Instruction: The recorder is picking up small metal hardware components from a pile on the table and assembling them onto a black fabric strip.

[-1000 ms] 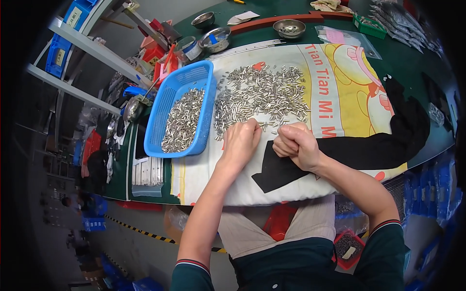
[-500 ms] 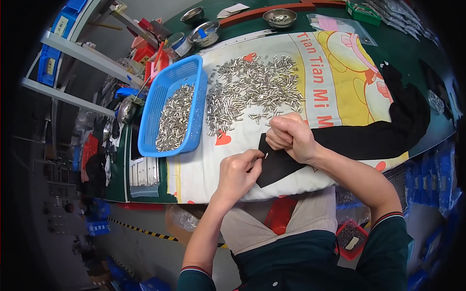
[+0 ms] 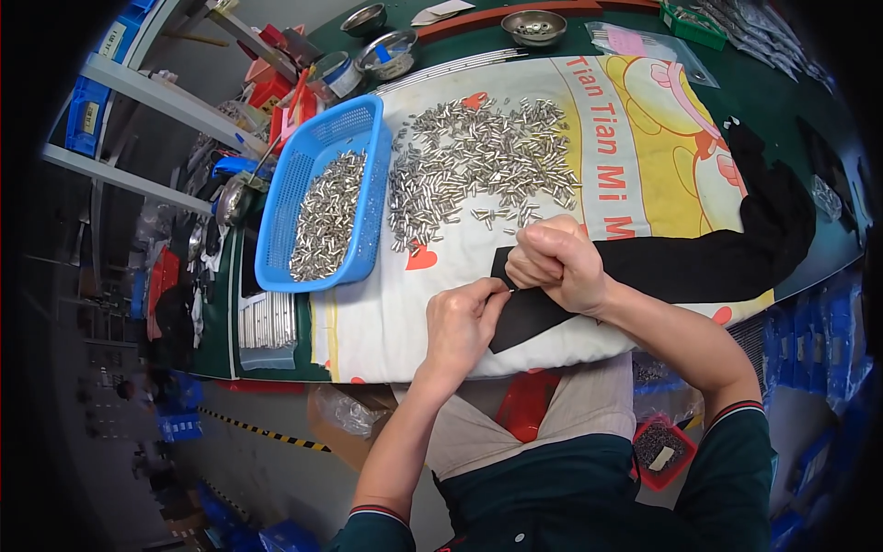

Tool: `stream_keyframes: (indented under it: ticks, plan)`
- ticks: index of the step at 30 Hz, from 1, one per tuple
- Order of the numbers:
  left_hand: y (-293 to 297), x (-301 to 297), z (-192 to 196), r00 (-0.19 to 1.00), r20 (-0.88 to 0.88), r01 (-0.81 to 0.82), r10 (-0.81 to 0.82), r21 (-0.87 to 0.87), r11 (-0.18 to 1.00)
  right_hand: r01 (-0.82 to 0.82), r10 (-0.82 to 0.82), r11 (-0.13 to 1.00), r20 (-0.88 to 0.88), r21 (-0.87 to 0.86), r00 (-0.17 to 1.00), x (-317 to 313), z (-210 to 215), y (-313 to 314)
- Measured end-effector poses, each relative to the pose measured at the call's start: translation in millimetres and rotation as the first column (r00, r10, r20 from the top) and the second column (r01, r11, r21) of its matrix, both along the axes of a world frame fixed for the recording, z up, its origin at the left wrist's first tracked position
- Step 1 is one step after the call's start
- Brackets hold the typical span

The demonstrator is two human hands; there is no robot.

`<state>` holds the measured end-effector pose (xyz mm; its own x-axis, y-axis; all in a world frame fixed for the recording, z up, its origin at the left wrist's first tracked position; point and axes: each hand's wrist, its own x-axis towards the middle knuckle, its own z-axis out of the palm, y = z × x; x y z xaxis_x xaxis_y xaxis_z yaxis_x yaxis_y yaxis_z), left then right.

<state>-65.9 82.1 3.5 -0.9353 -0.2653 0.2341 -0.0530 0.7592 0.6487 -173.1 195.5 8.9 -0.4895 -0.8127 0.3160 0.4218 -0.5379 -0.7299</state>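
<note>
My left hand (image 3: 457,322) pinches a small shiny metal pin (image 3: 513,290) between thumb and forefinger, only its tip showing. Just right of it, my right hand (image 3: 559,265) is curled into a fist; anything inside is hidden by the fingers. Both hands are over a black cloth (image 3: 681,267) that runs off to the right. Beyond them, a wide heap of small silvery metal pins (image 3: 487,161) is spread on a printed towel (image 3: 368,331). More such pins fill the bottom of a blue plastic basket (image 3: 368,221) left of the heap.
Metal bowls (image 3: 534,28) and a glass jar (image 3: 337,74) stand along the far side of the green table (image 3: 317,363). Bagged metal rods (image 3: 268,319) lie at the left edge. A green tray (image 3: 692,28) is at the far right, and a red bin (image 3: 664,451) stands below the table.
My left hand has moved slightly right and up, its thumb and forefinger closing at the small pin. My right fist has barely moved. The view has shifted a little.
</note>
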Motion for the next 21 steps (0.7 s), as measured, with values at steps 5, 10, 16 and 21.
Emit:
stream_keyframes:
  ticks: [5,10,16,21]
  plan:
    - [-0.7,-0.1,-1.9,1.000,0.018,-0.010,0.009,0.019,1.000,-0.024,0.024,1.000,0.025,-0.008,0.999,0.5,-2.5,-0.1]
    - [-1.5,-0.4,-3.0,1.000,0.013,-0.007,0.006,0.035,0.999,-0.035,0.036,0.999,0.042,-0.030,0.998,0.3,-3.8,-0.7]
    - [-3.1,-0.5,-3.0,1.000,0.024,-0.007,0.005,0.055,0.998,-0.016,0.017,1.000,0.047,-0.025,0.999,2.9,-3.6,-1.6]
    - [-4.5,-4.2,-1.0,0.999,0.036,0.024,-0.026,0.063,0.998,0.025,-0.025,1.000,-0.015,0.012,1.000,4.8,-5.0,-0.3]
